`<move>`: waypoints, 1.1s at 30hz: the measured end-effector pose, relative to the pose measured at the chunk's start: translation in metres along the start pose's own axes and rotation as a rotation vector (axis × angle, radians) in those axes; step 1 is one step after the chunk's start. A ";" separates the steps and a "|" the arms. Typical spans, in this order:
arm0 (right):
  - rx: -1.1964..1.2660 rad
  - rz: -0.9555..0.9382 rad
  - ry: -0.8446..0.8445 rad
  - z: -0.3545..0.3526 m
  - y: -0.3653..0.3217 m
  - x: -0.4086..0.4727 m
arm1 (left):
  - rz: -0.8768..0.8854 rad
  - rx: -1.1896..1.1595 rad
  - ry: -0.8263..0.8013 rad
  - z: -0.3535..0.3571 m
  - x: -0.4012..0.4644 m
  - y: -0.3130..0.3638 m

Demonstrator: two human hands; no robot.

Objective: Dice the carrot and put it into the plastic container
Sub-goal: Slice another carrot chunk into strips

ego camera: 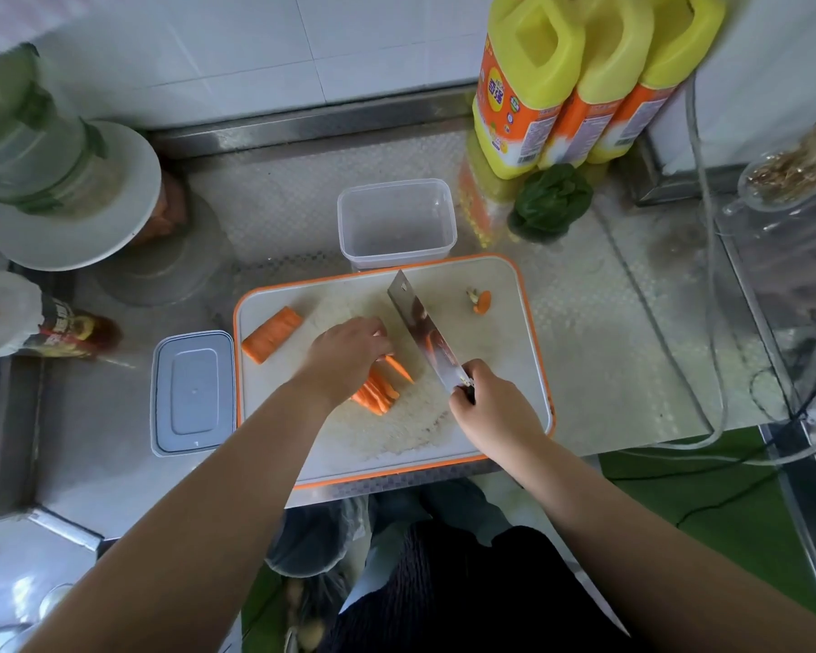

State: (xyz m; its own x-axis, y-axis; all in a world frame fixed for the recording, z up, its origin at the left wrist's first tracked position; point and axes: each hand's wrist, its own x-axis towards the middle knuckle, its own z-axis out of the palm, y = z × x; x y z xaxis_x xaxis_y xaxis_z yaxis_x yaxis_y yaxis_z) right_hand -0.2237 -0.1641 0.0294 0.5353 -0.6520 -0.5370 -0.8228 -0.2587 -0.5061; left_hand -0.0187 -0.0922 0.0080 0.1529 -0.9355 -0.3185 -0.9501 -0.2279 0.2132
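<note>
Right hand (493, 407): grip wrapped tight round the handle of the cleaver (425, 329), blade raised and angled over the board.
Left hand (347, 353): fingers curled down on the carrot strips (380, 388), pinning them to the cutting board (481, 365).
Step in hand: cutting the strips down toward dice, I judge; keep the fingertips tucked behind the knuckles, let the blade's flat ride the knuckles, and walk the hand back evenly so the pieces match.
Carrot left: a larger uncut piece (271, 341) lies at the board's left edge; the trimmed top (480, 301) lies at its far right.
Plastic container (396, 223): open, just beyond the board on the bench (608, 369), seemingly with no carrot in it; its lid (193, 392) lies left of the board.
Hidden: the left hand covers the strips' far ends and its own fingertips; the cleaver handle is buried in the grip.
</note>
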 end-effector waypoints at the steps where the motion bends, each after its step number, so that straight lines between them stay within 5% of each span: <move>1: -0.001 -0.002 0.002 0.000 0.001 0.000 | 0.013 0.006 -0.004 0.000 0.000 0.000; 33: -0.037 -0.020 -0.023 0.008 0.001 -0.003 | 0.113 -0.039 -0.072 0.007 -0.019 -0.022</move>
State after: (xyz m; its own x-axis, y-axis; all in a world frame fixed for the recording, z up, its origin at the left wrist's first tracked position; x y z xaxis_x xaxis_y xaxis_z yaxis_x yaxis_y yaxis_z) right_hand -0.2244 -0.1567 0.0254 0.5555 -0.6301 -0.5426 -0.8182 -0.2976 -0.4920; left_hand -0.0025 -0.0673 0.0032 0.0247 -0.9344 -0.3553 -0.9486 -0.1341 0.2866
